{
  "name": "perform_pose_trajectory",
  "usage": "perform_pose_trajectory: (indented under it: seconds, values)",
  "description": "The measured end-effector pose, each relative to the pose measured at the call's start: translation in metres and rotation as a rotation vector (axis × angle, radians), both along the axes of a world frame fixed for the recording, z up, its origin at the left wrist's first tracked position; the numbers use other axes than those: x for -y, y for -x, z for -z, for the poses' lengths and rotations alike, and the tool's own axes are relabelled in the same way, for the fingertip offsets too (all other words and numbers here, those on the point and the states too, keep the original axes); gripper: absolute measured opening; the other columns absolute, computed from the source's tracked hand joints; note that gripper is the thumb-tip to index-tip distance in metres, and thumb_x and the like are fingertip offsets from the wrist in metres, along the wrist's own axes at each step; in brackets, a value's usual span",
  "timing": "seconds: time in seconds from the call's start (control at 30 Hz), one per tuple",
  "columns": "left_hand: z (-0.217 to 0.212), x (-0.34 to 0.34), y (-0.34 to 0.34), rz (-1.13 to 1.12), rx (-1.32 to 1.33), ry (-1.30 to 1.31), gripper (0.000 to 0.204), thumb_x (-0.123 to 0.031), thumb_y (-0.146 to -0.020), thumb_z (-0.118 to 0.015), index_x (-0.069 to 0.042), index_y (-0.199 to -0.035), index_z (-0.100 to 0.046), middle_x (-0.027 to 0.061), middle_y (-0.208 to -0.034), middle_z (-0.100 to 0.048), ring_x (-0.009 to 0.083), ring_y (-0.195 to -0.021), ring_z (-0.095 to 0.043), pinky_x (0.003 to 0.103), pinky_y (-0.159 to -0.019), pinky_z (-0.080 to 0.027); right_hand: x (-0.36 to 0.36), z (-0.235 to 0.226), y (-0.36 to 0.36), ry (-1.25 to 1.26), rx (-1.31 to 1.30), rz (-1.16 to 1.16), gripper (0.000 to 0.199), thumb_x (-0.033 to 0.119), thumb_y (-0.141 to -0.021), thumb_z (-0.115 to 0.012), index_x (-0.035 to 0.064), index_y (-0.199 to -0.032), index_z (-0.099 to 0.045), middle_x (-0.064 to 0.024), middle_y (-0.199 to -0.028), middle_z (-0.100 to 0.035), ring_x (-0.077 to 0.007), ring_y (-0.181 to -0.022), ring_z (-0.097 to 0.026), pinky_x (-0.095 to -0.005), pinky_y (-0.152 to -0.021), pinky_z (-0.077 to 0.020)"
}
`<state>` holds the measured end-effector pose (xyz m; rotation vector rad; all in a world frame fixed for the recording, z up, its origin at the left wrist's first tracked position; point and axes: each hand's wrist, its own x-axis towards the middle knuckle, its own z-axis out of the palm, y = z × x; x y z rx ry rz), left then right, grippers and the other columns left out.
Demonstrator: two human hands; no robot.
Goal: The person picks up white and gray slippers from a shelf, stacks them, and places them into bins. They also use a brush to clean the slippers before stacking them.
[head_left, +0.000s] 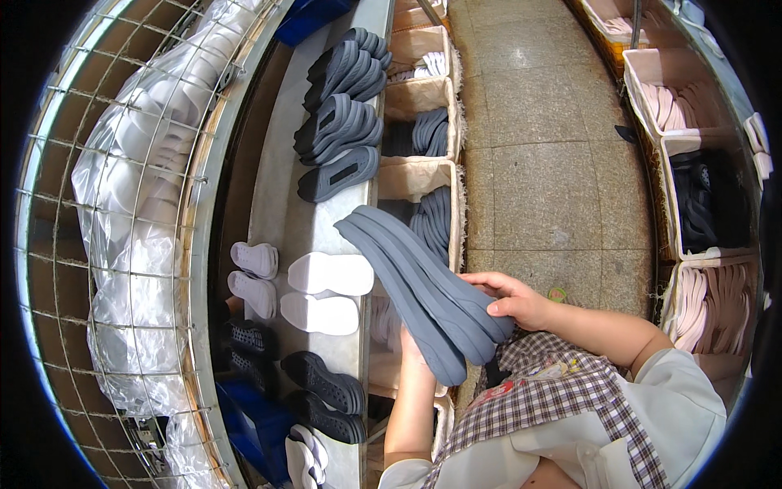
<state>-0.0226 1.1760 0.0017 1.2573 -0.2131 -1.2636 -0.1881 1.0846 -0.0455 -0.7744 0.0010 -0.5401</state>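
A small stack of dark grey shoe soles is held between my two hands, slanting from the bench edge toward my apron. My right hand grips the stack's near end from the right, thumb on top and fingers along the far edge. My left hand is under the stack's left side, its fingers mostly hidden by the soles. Left of the stack, a pair of white soles lies on the metal bench. Farther up the bench are several grey soles, some overlapping in groups.
Fabric-lined baskets with grey and white soles line the bench's right side. More baskets with pink and black pieces stand across the tiled aisle. Black soles and pale clogs sit at left, near a wire mesh before plastic-wrapped goods.
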Motion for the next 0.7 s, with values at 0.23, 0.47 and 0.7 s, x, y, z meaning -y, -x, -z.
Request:
perform_pose_trajectory:
  seconds: [0.23, 0.47, 0.7]
  values:
    - [0.007, 0.008, 0.000, 0.046, -0.064, 0.120, 0.041, -0.032, -0.094, -0.048, 0.000, -0.120, -0.053, 0.0121, -0.113, -0.061, 0.0238, -0.103, -0.059, 0.035, -0.089, -0.050, -0.006, 0.009, -0.003, 0.204, -0.007, 0.110, 0.064, 0.022, -0.086, -0.062, 0.0006, -0.139, -0.035, -0.0146, -0.147, -0.031, -0.0251, -0.135, -0.031, -0.0404, -0.111, -0.0242]
    - [0.019, -0.002, -0.025, 0.006, -0.147, 0.255, 0.040, -0.026, -0.097, -0.045, -0.002, -0.128, -0.045, 0.0111, -0.121, -0.055, 0.0219, -0.110, -0.054, 0.033, -0.093, -0.047, 0.000, -0.001, -0.009, 0.100, -0.151, 0.003, 0.061, 0.025, -0.094, -0.053, 0.0006, -0.144, -0.026, -0.0136, -0.148, -0.029, -0.0239, -0.134, -0.032, -0.0390, -0.110, -0.0249]
    - [-0.007, 0.101, -0.165, -0.203, 0.112, 0.308, 0.037, -0.021, -0.098, -0.039, 0.002, -0.126, -0.047, 0.0125, -0.125, -0.055, 0.0280, -0.111, -0.054, 0.039, -0.100, -0.041, 0.018, 0.019, 0.022, 0.061, -0.361, 0.146, 0.054, 0.023, -0.097, -0.048, 0.0065, -0.144, -0.026, -0.0120, -0.145, -0.033, -0.0212, -0.126, -0.043, -0.0350, -0.103, -0.0353]
